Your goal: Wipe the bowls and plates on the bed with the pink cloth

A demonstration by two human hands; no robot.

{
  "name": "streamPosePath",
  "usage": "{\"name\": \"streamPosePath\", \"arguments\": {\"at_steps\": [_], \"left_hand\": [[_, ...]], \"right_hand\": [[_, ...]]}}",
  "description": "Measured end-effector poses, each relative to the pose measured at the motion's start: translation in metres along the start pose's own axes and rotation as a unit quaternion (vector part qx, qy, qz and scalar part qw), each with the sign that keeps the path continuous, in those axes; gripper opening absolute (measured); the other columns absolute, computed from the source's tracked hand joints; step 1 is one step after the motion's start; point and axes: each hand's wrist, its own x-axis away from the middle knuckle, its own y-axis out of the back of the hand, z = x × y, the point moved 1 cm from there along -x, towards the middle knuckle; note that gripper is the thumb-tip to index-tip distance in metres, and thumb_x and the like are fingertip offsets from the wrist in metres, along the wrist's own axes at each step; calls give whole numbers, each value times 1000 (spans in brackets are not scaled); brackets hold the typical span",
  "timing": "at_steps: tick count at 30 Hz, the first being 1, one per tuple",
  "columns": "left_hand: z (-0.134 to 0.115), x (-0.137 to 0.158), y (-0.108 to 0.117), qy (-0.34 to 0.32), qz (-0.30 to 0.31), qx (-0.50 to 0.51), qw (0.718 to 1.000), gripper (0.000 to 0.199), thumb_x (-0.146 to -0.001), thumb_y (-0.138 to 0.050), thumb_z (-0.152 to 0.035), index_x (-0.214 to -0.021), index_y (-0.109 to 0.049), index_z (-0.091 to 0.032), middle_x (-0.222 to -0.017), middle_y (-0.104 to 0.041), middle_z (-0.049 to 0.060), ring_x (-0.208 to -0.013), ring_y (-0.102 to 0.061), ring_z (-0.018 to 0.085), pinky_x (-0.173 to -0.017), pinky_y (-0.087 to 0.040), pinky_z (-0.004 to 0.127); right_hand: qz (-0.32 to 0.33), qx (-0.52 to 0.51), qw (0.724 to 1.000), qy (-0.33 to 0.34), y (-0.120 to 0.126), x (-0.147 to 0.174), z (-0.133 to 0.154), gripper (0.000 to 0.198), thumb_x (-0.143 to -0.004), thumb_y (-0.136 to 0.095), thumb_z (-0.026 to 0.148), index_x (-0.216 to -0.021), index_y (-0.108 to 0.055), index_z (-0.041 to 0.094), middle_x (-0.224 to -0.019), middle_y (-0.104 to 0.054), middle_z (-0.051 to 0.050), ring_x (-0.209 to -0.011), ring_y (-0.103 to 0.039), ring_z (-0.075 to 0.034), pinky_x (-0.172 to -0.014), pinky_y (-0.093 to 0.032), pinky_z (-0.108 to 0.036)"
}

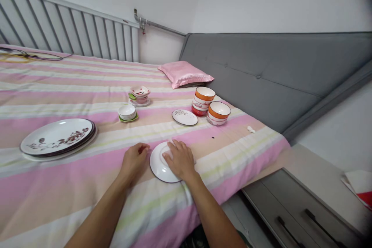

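Note:
A white plate (158, 162) with a dark rim lies upside down on the striped bedspread, its foot ring facing up. My right hand (180, 159) rests over the plate's right half, fingers spread and pressed down on a thin white tissue (167, 140), only its edges showing. Just left of the rim is my left hand (135, 159), fingers loosely curled and apart, with nothing visible in them. Beyond the plate lies a smaller floral plate (184, 117), face up.
Two bowl stacks (219, 113) with orange rims stand at the back right. Small dishes (127, 112) and square bowls (140, 92) are behind, left of centre. Large oval plates (58, 137) are piled at left. A pink pillow (186, 73) leans near the grey headboard (261, 73); drawers (290, 205) stand right.

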Motion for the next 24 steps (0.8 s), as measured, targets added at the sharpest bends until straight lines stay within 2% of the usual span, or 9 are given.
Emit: {"name": "streamPosePath", "arguments": {"at_steps": [7, 16, 24], "left_hand": [[-2, 1, 1, -2, -1, 33, 999, 27, -67, -55, -36, -84, -66, -17, -86, -71, 7, -78, -63, 23, -73, -45, 32], [-3, 1, 1, -1, -2, 57, 998, 28, -65, -57, -37, -82, -66, -17, -82, -71, 7, -77, -63, 23, -72, -45, 32], [0, 1, 0, 5, 1, 69, 998, 28, -68, -56, -38, -84, -66, -17, -83, -70, 7, -76, -63, 22, -70, -45, 31]], "right_hand": [[-17, -14, 994, 112, 4, 6, 2, 46, -90, -41, 48, -131, -47, 29, -143, -42, 0, -132, -34, -23, -109, -23, -41], [-10, -57, 983, 175, 1, 11, 6, 46, -85, -53, 49, -127, -53, 31, -138, -48, 1, -130, -41, -20, -106, -30, -37], [-27, -114, 969, 219, -7, 19, 16, 26, -88, -54, 29, -112, -64, 32, -125, -59, 4, -120, -52, -16, -99, -37, -31]]}}
